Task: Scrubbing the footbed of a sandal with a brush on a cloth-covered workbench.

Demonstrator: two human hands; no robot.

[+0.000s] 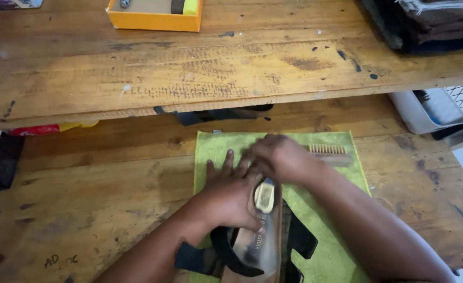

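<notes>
A sandal (260, 246) is laid sole-up on a green cloth (331, 251), presumably to spare the bench (85, 209). It is pinned by the left hand (229, 194), fingers spread flat. The right hand (278, 157) is blurred; grip cannot be told. A brush (330, 152) lies just beyond.

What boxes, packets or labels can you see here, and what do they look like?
Orange box: on the upper wooden shelf, top middle; shallow, rectangular, open, small items inside.
Red and yellow packet: tucked under the shelf edge at left; crumpled, mostly hidden.
White tray: at right below the shelf; rectangular, plastic.
Pale label: on the sandal's footbed by the left hand; small, rounded. The right hand is blurred.
</notes>
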